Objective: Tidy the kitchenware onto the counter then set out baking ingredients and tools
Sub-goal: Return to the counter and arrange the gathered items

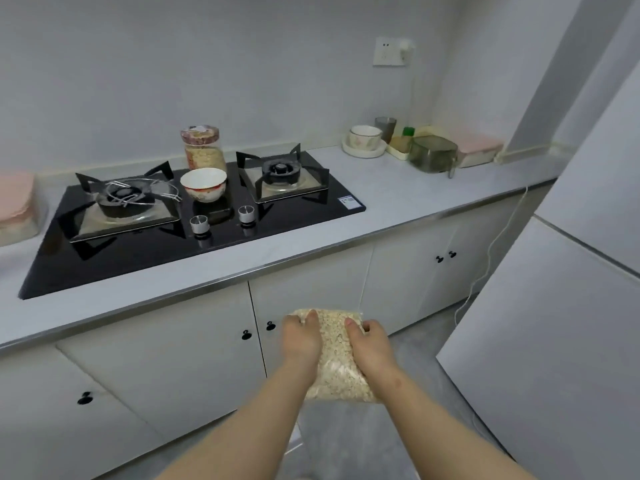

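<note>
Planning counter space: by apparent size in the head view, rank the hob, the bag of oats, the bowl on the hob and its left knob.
1. hob
2. bag of oats, but nearest the camera, so its lead over the bowl is unsure
3. bowl
4. left knob

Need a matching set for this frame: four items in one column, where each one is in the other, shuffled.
Things
1. bag of oats
2. white bowl
3. jar
4. wire strainer

Places
A. on the left burner
B. near the wall, at the back edge of the hob
C. gripped by the left hand and right hand
D. middle of the hob, behind the knobs

Pairs: 1-C, 2-D, 3-B, 4-A
</note>
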Motion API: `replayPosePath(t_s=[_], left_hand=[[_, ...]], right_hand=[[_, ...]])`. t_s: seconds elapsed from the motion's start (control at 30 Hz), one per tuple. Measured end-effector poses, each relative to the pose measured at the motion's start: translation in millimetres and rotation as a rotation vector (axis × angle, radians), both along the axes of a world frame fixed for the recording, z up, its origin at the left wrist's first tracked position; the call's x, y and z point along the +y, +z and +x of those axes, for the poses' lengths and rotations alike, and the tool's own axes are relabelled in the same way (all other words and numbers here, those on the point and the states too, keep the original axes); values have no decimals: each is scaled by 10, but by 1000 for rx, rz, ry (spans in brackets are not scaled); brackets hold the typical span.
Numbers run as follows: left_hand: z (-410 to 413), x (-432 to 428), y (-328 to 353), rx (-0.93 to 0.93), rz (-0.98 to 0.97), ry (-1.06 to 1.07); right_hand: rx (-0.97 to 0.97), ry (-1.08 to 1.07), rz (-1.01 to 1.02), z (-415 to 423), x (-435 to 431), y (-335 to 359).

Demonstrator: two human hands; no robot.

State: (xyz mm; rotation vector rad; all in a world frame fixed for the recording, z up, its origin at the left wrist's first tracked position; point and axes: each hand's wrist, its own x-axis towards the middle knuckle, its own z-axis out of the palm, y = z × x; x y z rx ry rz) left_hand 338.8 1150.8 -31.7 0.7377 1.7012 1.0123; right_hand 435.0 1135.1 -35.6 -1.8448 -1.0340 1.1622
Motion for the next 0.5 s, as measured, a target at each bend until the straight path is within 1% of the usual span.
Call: replayPosePath(t_s=[0.17,0.3,0.5], left_hand=[[340,1101,300,5,88,-164],[686,1691,549,-39,156,-228],[1364,2614,878,-131,241,-313]], right_hand=[[57,-143,80,336,974,282],[141,-245,137,700,1498,530],[170,-268,273,1413,2340,868]])
